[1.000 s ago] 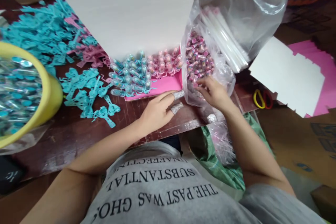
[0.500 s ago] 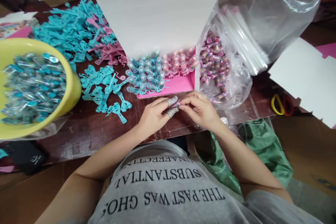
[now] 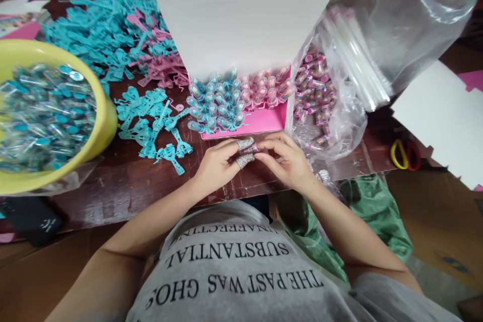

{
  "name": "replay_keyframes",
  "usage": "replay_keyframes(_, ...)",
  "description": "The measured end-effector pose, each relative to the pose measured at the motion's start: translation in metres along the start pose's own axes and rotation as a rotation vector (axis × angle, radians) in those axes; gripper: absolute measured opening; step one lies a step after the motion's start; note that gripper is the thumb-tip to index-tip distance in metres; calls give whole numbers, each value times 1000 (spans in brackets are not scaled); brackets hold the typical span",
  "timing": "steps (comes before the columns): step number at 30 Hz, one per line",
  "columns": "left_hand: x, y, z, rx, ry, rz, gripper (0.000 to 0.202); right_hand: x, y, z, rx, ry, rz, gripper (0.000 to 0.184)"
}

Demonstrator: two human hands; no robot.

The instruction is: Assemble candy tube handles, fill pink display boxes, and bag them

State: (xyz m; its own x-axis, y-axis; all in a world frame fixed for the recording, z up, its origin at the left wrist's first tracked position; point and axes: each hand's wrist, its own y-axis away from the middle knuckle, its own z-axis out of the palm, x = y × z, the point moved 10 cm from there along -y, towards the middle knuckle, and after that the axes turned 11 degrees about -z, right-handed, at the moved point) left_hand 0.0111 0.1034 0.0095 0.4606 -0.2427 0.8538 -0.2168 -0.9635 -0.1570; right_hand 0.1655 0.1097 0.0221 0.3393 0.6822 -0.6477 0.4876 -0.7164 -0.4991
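Observation:
Between my hands, at the table's front edge, is a small pink-capped capsule tube. My left hand pinches it with thumb and forefinger, both wrapped in grey tape. At its other end, the fingertips of my right hand are closed on the tube; part of it is hidden by the fingers. Just beyond my hands stands a pink box with a raised white lid. Inside it are rows of blue-based clear capsules on the left and pink ones on the right.
Left lie loose turquoise plastic pieces, a larger turquoise heap with pink pieces, and a yellow basin of blue-capped tubes. Right are a plastic bag with pink-capped tubes and scissors.
The view has shifted slightly, so the box and bag appear further right. Both hands stay together on the pink-capped tube, with only a slight finger movement.

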Motion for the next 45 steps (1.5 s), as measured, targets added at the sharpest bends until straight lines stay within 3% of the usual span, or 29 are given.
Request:
replay_keyframes(4,-5,1,2,-33,42,-38,16,-2,1,-2,9,13,-42,11)
replay_keyframes(12,-12,2,7,-126,139,-118,17,-6,3,10,-97,125,-44,6)
replay_keyframes(19,-36,6,21,-246,540,-423,28,-7,2,-2,47,-8,-15,8)
replay_keyframes(21,-40,10,23,-254,597,-478,28,-8,3,0,45,-21,-8,16)
replay_keyframes(25,-40,17,22,-277,623,-459,24,-15,1,8,57,-42,-47,29)
replay_keyframes(30,-39,36,12,-303,565,-430,30,-27,-5,23,58,-42,-53,13)
replay_keyframes(32,-29,39,-8,-275,450,-341,31,-27,-3,28,40,-74,-3,12)
replay_keyframes(33,-25,36,-26,-210,346,-272,32,-25,-1,30,37,-116,33,11)
replay_keyframes(34,-22,30,-52,-94,218,-203,33,-22,2,31,40,-176,76,10)
replay_keyframes(36,-26,10,-116,252,-55,-111,30,-13,10,34,49,-332,173,8)
replay_keyframes(38,-52,-14,-179,601,-232,-173,22,-6,17,38,61,-484,254,8)
replay_keyframes(40,-98,-57,-207,610,-342,-325,22,-4,22,44,76,-582,293,11)
replay_keyframes(42,-149,-91,-221,561,-454,-547,32,-5,23,47,105,-622,300,14)
replay_keyframes(43,-168,-103,-223,531,-513,-636,38,-6,22,48,116,-625,300,15)
replay_keyframes(45,-186,-119,-218,452,-597,-662,46,-7,22,48,128,-612,308,17)
